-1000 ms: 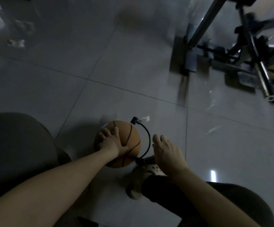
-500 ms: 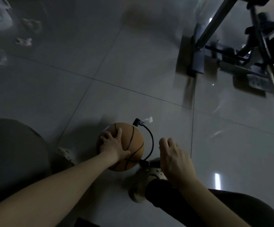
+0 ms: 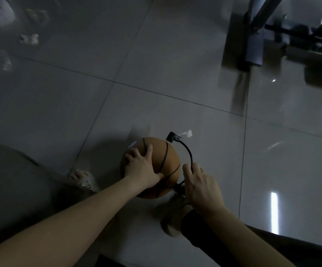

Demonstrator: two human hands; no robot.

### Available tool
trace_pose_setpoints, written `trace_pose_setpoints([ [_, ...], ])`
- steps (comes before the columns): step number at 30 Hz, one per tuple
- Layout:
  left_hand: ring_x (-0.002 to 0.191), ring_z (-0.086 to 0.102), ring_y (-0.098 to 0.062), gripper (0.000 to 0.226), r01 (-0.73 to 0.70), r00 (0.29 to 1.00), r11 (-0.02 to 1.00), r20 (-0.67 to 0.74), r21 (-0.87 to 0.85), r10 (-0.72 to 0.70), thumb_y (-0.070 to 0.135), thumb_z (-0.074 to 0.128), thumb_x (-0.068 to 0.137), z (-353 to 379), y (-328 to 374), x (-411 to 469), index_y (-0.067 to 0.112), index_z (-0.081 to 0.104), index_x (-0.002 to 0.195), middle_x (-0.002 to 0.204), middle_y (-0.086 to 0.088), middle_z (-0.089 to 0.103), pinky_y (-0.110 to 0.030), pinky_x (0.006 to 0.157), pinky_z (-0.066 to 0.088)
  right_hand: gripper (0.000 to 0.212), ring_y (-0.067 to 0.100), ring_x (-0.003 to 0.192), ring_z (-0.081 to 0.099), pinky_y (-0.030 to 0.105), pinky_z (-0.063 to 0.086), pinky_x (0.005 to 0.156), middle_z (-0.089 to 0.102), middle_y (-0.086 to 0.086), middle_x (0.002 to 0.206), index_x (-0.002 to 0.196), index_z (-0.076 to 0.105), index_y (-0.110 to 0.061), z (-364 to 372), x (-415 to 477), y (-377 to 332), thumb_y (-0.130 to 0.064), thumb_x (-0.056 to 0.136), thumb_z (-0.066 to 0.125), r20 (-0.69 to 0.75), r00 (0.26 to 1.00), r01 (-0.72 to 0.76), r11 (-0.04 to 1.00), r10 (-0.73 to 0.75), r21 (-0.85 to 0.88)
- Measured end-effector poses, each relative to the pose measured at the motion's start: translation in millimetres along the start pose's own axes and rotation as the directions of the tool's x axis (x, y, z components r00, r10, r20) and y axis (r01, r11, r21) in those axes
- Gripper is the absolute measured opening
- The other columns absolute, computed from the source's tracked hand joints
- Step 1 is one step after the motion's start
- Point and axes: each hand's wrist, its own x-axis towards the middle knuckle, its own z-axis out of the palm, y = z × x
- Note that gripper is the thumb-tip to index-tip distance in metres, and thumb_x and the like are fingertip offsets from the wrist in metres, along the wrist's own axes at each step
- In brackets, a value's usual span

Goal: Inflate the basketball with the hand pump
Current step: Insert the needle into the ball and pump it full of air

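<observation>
Resting on the ball (image 3: 172, 160), the left grip (image 3: 140, 167), a bare hand, lies spread over its top and near side; its fingers (image 3: 149, 149) are splayed and nearly straight, the thumb out to the right, curled round nothing; the ball sits on the floor (image 3: 175, 74), a glossy grey tiled one, between the person's feet and low in the middle of the view; a black hose (image 3: 188, 151) arcs from a black connector (image 3: 170, 136) at the ball's far right edge round its right side and down toward the pump (image 3: 178, 188), a dark body mostly hidden under the right grip (image 3: 202, 187); a white tag (image 3: 186, 134) sticks out beside the connector; the right grip, back toward the camera, has its fingertips bent over the hose just right of the ball; I cannot tell whether it pinches the hose or only touches it; a sandalled left foot (image 3: 83, 180) stands left of the ball, apart from it; a beige shoe (image 3: 168, 228) shows below the right wrist; a metal frame (image 3: 252, 45) stands far right; white scraps (image 3: 29, 38) lie far left
</observation>
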Motion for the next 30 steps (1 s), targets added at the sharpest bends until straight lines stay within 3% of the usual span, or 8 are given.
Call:
trace_pose_setpoints([
  [2, 0.141, 0.014, -0.059, 0.116, 0.008, 1.000, 1.000, 0.004, -0.003, -0.008, 0.072, 0.064, 0.076, 0, -4, 2, 0.037, -0.014, 0.154, 0.157, -0.029, 0.000, -0.059, 0.104, 0.041, 0.026, 0.014, 0.060, 0.042, 0.025, 0.030, 0.042, 0.049, 0.006, 0.090, 0.115, 0.042, -0.016, 5, 6, 1, -0.027, 0.091, 0.043, -0.015, 1.000, 0.013, 1.000, -0.013, 0.003],
  [7, 0.141, 0.015, -0.059, 0.116, 0.018, 1.000, 1.000, 0.023, 0.000, -0.018, 0.071, 0.066, 0.077, -2, -5, 1, 0.035, -0.012, 0.155, 0.157, -0.028, 0.001, -0.058, 0.103, 0.042, 0.020, 0.020, 0.054, 0.045, 0.026, 0.020, 0.040, 0.051, 0.007, 0.084, 0.105, 0.044, -0.015, 6, 14, 0, -0.021, 0.088, 0.037, -0.061, 0.998, 0.002, 1.000, -0.002, -0.009],
  [11, 0.141, 0.014, -0.060, 0.117, 0.035, 0.998, 0.999, 0.044, -0.001, -0.035, 0.069, 0.068, 0.076, -6, -2, -4, 0.033, -0.009, 0.156, 0.157, -0.029, 0.002, -0.058, 0.102, 0.043, 0.017, 0.022, 0.063, 0.051, 0.032, 0.037, 0.048, 0.050, 0.006, 0.095, 0.116, 0.040, -0.016, -7, 16, -3, -0.022, 0.100, 0.041, -0.026, 0.994, -0.102, 0.994, 0.104, 0.043],
  [16, 0.141, 0.014, -0.060, 0.121, 0.083, 0.992, 0.997, 0.094, -0.001, -0.082, 0.067, 0.071, 0.076, -15, 4, -11, 0.032, -0.011, 0.157, 0.158, -0.029, -0.001, -0.061, 0.104, 0.041, 0.019, 0.024, 0.076, 0.060, 0.034, 0.048, 0.059, 0.054, 0.007, 0.105, 0.122, 0.040, -0.016, -38, -2, -13, -0.022, 0.104, 0.040, -0.052, 0.990, -0.128, 0.989, 0.132, 0.068],
  [20, 0.140, 0.014, -0.062, 0.122, 0.068, 0.991, 0.998, 0.119, 0.014, -0.069, 0.065, 0.070, 0.077, -21, 3, -19, 0.029, -0.014, 0.158, 0.157, -0.032, -0.001, -0.061, 0.102, 0.041, 0.022, 0.015, 0.068, 0.047, 0.025, 0.034, 0.054, 0.049, 0.003, 0.099, 0.124, 0.040, -0.016, -95, -21, -16, -0.028, 0.105, 0.037, -0.161, 0.983, -0.070, 0.987, 0.093, 0.145],
  [24, 0.135, 0.020, -0.066, 0.121, 0.022, 0.997, 1.000, 0.071, 0.011, -0.023, 0.067, 0.067, 0.076, -13, 1, -27, 0.026, -0.012, 0.158, 0.154, -0.036, 0.005, -0.061, 0.100, 0.042, 0.014, 0.016, 0.066, 0.049, 0.031, 0.044, 0.057, 0.050, 0.002, 0.095, 0.115, 0.041, -0.018, -142, -31, -13, -0.026, 0.105, 0.037, -0.237, 0.967, -0.060, 0.988, 0.092, 0.139],
  [27, 0.136, 0.022, -0.065, 0.120, 0.010, 0.998, 1.000, 0.055, 0.012, -0.011, 0.068, 0.067, 0.076, -15, 2, -28, 0.026, -0.009, 0.159, 0.154, -0.036, 0.007, -0.062, 0.099, 0.043, 0.011, 0.016, 0.062, 0.047, 0.030, 0.040, 0.052, 0.048, 0.002, 0.091, 0.113, 0.040, -0.018, -141, -40, -17, -0.024, 0.104, 0.036, -0.275, 0.955, -0.079, 0.989, 0.111, 0.124],
  [30, 0.137, 0.020, -0.063, 0.120, 0.018, 0.998, 1.000, 0.067, 0.016, -0.019, 0.066, 0.069, 0.077, -17, 6, -27, 0.026, -0.009, 0.159, 0.155, -0.034, 0.007, -0.061, 0.099, 0.044, 0.020, 0.015, 0.059, 0.041, 0.028, 0.031, 0.046, 0.047, 0.003, 0.089, 0.121, 0.038, -0.016, -113, -46, -19, -0.020, 0.102, 0.041, -0.261, 0.963, -0.066, 0.998, 0.059, -0.019],
])
